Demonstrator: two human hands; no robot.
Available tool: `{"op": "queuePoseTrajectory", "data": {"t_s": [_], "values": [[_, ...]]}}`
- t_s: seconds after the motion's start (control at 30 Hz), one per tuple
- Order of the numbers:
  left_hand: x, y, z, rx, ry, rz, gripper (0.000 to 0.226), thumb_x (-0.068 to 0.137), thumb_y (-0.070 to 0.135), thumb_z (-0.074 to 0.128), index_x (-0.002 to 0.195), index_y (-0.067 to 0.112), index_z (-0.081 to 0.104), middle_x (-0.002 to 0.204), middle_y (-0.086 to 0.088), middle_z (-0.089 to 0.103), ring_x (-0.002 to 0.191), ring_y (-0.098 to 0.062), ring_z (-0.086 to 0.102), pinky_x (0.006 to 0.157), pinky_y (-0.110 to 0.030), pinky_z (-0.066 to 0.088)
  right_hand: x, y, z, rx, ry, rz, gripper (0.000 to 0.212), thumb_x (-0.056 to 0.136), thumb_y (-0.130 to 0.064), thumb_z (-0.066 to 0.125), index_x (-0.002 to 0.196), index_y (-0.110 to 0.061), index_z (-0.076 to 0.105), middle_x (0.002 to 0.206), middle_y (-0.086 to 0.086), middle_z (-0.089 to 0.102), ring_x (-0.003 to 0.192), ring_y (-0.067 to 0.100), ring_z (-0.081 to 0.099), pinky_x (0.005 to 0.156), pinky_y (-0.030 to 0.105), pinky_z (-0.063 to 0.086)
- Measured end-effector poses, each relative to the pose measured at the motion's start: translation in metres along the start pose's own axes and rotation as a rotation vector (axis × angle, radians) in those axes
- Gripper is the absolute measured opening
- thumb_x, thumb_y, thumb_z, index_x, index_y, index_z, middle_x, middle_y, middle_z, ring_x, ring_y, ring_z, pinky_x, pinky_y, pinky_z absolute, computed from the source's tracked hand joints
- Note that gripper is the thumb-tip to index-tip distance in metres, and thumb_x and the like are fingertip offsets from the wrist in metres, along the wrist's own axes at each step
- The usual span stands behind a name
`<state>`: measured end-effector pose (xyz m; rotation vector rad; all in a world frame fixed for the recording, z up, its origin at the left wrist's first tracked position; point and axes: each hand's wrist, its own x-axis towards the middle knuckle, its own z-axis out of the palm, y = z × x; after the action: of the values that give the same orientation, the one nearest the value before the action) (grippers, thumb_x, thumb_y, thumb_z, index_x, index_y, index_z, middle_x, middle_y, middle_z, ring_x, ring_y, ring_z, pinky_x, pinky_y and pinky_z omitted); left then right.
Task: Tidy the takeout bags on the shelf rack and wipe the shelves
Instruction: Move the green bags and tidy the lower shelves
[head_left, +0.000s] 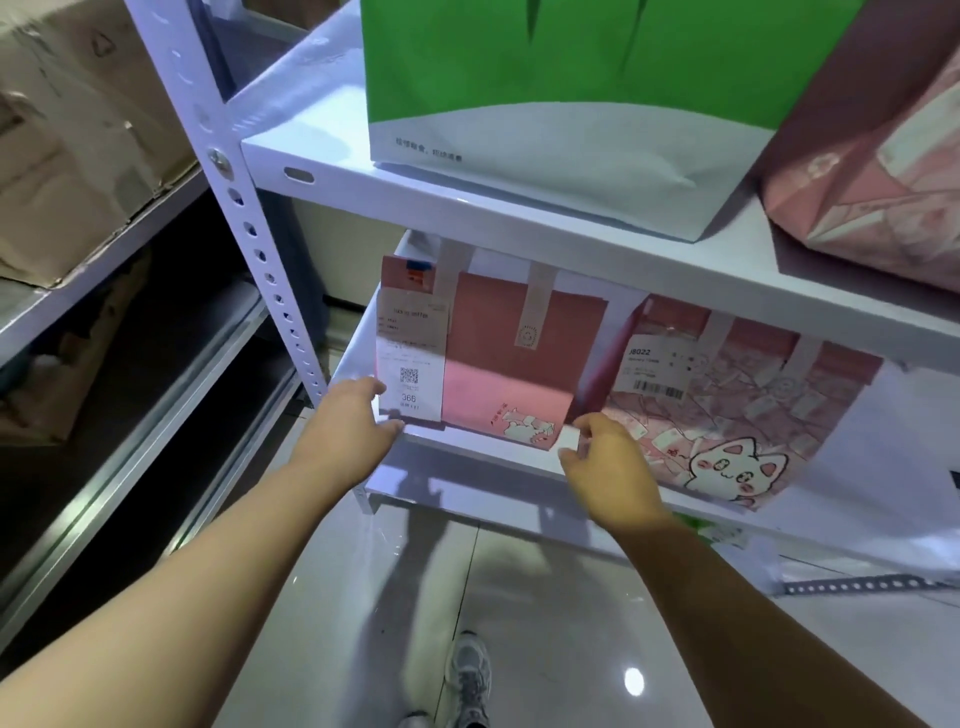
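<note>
Left forearm (156, 623), right forearm (753, 623): both stretched out to the lower shelf (467, 460).
Left hand (348, 426): fingers loosely spread, tips touching the receipt (410, 364) on the pink bag (509, 353) (bag's bottom-left corner sits between thumb and fingers).
Right hand (608, 467): thumb and fingertips pinching a small white slip (570, 439), at the pink bag's bottom-right corner.
Cat bag (727, 415): just right of my right fingers, same shelf.
Green bag (519, 78): on upper shelf (467, 208), well above my fingers.
Shoe (470, 675): on floor (571, 649), below both hands.
</note>
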<state>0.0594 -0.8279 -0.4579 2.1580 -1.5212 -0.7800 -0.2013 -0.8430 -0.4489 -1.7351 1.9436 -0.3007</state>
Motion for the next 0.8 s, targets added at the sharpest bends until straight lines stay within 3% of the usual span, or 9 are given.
{"op": "queuePoseTrajectory", "data": {"t_s": [0.13, 0.23, 0.33, 0.5, 0.6, 0.8], "values": [[-0.035, 0.006, 0.003, 0.124, -0.063, 0.077, 0.038, 0.085, 0.030, 0.062, 0.121, 0.017, 0.054, 0.125, -0.004, 0.056, 0.102, -0.025, 0.059, 0.086, -0.040, 0.050, -0.033, 0.014, -0.015, -0.133, -0.025, -0.069, 0.028, 0.088, -0.025, 0.057, 0.115, -0.017, 0.058, 0.117, 0.005, 0.060, 0.100, 0.023, 0.057, 0.087, 0.035, 0.047], [-0.062, 0.011, 0.013, 0.181, -0.116, 0.129, 0.036, 0.088, 0.030, 0.060, 0.121, 0.017, 0.054, 0.125, -0.004, 0.057, 0.105, -0.025, 0.059, 0.086, -0.039, 0.049, -0.061, 0.028, -0.026, -0.204, -0.058, -0.058, 0.020, 0.088, -0.028, 0.056, 0.104, -0.017, 0.060, 0.103, 0.006, 0.063, 0.086, 0.023, 0.056, 0.078, 0.033, 0.048], [-0.088, 0.018, 0.030, 0.193, -0.162, 0.163, 0.034, 0.088, 0.031, 0.059, 0.119, 0.017, 0.056, 0.123, -0.002, 0.060, 0.106, -0.024, 0.059, 0.086, -0.037, 0.048, -0.089, 0.049, -0.035, -0.236, -0.077, -0.045, 0.017, 0.088, -0.030, 0.056, 0.096, -0.015, 0.060, 0.099, 0.007, 0.062, 0.085, 0.024, 0.055, 0.071, 0.031, 0.045], [-0.132, 0.039, 0.066, 0.218, -0.236, 0.221, 0.030, 0.088, 0.034, 0.059, 0.115, 0.019, 0.058, 0.114, 0.001, 0.063, 0.101, -0.022, 0.059, 0.084, -0.035, 0.049, -0.131, 0.102, -0.053, -0.267, -0.096, 0.004, 0.019, 0.090, -0.034, 0.054, 0.101, -0.020, 0.059, 0.102, 0.002, 0.061, 0.089, 0.019, 0.054, 0.075, 0.032, 0.047], [-0.155, 0.056, 0.086, 0.232, -0.248, 0.244, 0.026, 0.088, 0.031, 0.057, 0.111, 0.019, 0.060, 0.106, -0.001, 0.065, 0.092, -0.022, 0.060, 0.075, -0.031, 0.048, -0.151, 0.140, -0.066, -0.252, -0.073, 0.048, 0.019, 0.091, -0.034, 0.054, 0.104, -0.021, 0.059, 0.102, 0.000, 0.061, 0.089, 0.017, 0.055, 0.078, 0.033, 0.048], [-0.199, 0.096, 0.138, 0.276, -0.282, 0.305, 0.021, 0.087, 0.034, 0.060, 0.095, 0.014, 0.061, 0.095, -0.003, 0.066, 0.084, -0.021, 0.060, 0.074, -0.034, 0.052, -0.183, 0.225, -0.090, -0.229, -0.045, 0.079, 0.013, 0.091, -0.032, 0.053, 0.096, -0.022, 0.057, 0.091, -0.002, 0.062, 0.076, 0.013, 0.054, 0.066, 0.028, 0.043]]}}
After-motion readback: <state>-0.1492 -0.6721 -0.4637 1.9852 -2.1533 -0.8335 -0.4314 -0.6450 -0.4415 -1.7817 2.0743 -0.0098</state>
